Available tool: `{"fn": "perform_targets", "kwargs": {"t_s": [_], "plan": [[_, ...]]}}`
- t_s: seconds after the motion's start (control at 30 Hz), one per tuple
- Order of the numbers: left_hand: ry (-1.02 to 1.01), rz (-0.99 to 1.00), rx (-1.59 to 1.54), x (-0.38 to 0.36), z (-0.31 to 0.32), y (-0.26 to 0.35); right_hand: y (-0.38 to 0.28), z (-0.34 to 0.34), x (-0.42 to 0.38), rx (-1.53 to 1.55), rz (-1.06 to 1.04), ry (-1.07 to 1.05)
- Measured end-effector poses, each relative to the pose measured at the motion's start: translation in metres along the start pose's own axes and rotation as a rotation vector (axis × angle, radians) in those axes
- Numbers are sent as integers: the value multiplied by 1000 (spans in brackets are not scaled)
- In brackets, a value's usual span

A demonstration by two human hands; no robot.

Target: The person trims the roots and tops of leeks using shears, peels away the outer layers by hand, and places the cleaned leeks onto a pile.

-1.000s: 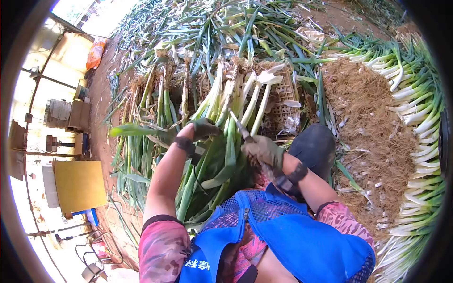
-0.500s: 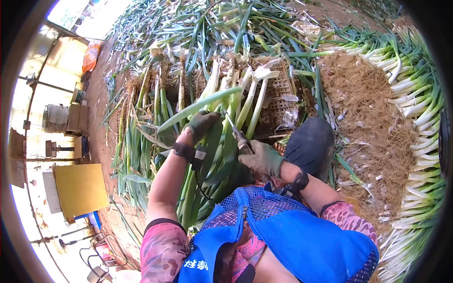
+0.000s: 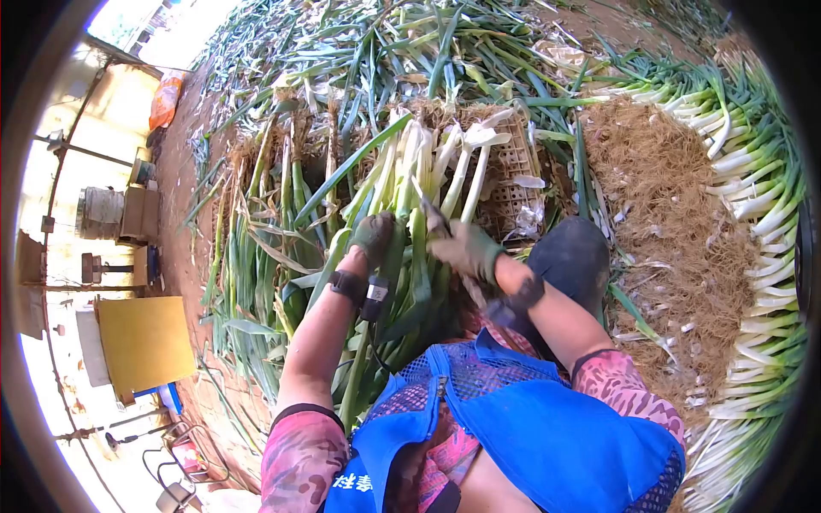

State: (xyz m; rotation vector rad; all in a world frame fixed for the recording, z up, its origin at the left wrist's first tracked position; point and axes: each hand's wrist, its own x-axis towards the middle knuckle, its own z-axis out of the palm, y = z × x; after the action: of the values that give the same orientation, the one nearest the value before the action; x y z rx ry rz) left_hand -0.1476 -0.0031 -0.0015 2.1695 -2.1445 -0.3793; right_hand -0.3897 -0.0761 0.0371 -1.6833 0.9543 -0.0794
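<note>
My left hand, in a dark green glove, is closed around the green leaves of a large green onion. Several pale, stripped green onion stalks fan upward just beyond it, roots pointing away from me. In my gloved right hand is an air blow gun, its thin nozzle angled up and left toward those stalks. The right hand is somewhat blurred. A long loose green leaf slants across the stalks above my left hand. Unpeeled green onions with brown roots lie to the left.
A plastic crate stands under the stalk ends. On the right, a row of cleaned green onions curves around a heap of trimmed roots. Stripped leaves cover the ground ahead. My knee is beside the right hand.
The loose leaf above my left hand has swung steeper and higher. My left hand has moved slightly right and down; my right hand and the blow gun have risen slightly.
</note>
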Motion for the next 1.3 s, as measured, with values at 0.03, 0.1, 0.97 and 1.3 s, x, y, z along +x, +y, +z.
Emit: {"fn": "perform_targets", "kwargs": {"t_s": [0.03,0.1,0.97,1.3], "plan": [[4,17,86,0,8,-5,10,10,-9,-13,-36,-19],[-59,-16,58,-2,7,-4,-13,8,-47,-140,20,-45],[-216,-4,-504,-26,5,-12,7,-27,135,179,-95,-231],[-659,-672,-1021,13,-65,-12,19,-37,24,661,243,-52]]}}
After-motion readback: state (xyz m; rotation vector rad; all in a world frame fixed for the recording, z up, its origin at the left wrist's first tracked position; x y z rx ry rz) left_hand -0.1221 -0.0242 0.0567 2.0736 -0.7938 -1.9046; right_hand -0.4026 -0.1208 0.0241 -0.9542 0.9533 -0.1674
